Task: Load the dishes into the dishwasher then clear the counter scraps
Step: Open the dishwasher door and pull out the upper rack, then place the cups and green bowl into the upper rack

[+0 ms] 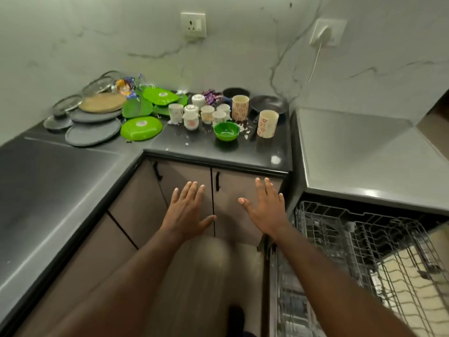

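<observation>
Your left hand (187, 210) and right hand (264, 210) hover side by side before the cabinet doors (233, 188), below the tabletop (218, 154) edge. Their fingers (192, 192) are spread straight and released, touching nothing. The dishwasher rack (340, 234) stands pulled out just to your right. The dishes sit toward the back of the tabletop: grey plates (93, 132) and green plates (141, 128) on the left, small white cups (192, 119), a green bowl (226, 131) and tall patterned tumblers (267, 124) on the right, with white scraps (243, 127) scattered among them.
</observation>
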